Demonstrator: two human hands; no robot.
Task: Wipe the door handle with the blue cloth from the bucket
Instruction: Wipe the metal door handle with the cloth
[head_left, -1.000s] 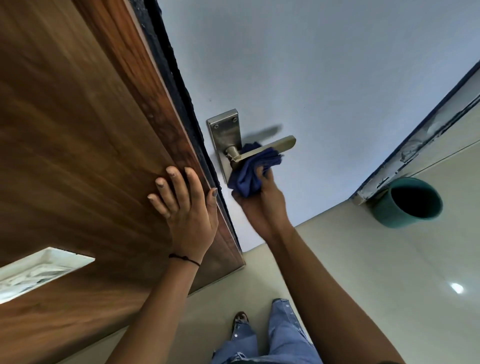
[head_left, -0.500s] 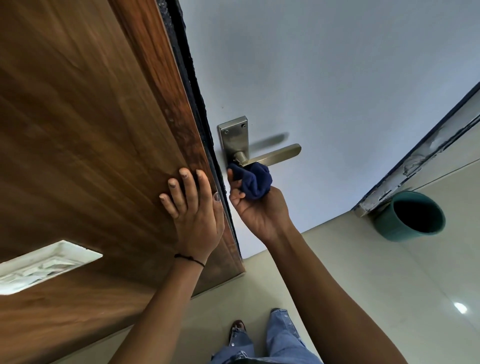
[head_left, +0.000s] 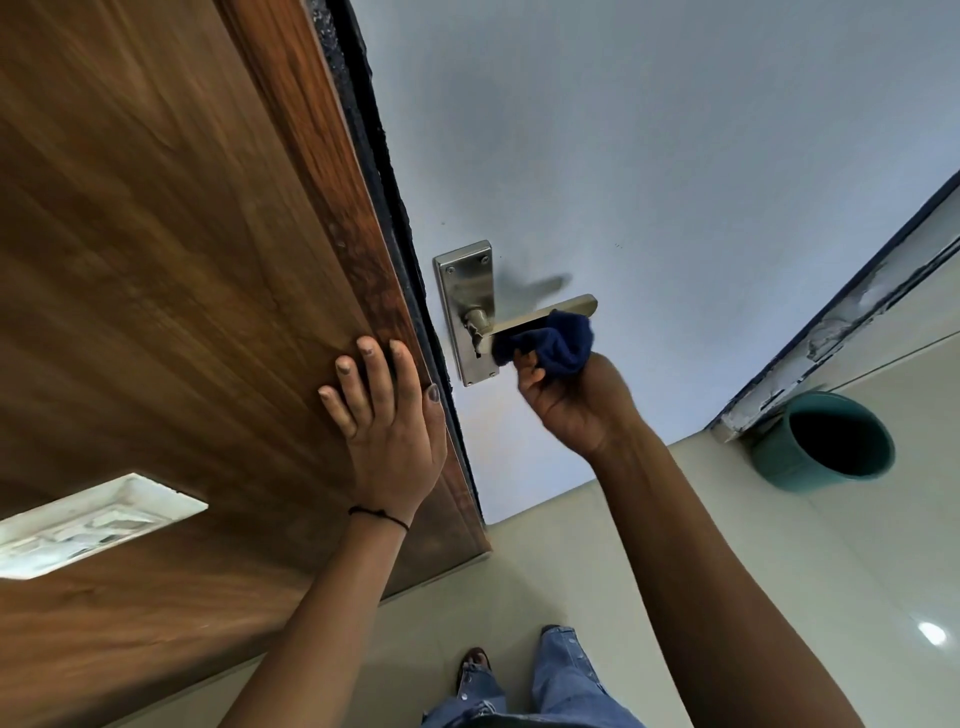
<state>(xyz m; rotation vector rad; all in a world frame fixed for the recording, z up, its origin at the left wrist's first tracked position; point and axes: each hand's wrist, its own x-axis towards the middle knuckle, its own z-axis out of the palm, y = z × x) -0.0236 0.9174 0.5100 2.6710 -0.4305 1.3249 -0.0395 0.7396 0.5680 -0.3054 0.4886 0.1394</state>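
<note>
head view: right hand (head_left: 576, 405) clutching blue cloth (head_left: 553, 345), now slid outward along underside of door handle (head_left: 540, 317) from its base; wiping underway. left hand (head_left: 387, 421) flat, open, bracing wooden door (head_left: 156, 260).

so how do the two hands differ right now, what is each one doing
The left hand lies flat and open against the brown wooden door, fingers spread; the right hand is curled shut around the bunched dark blue cloth. The left hand holds nothing, while the right presses the cloth up under the silver metal lever handle. The left wrist wears a thin black band; the right wrist shows none. Both reach up from bare forearms.
</note>
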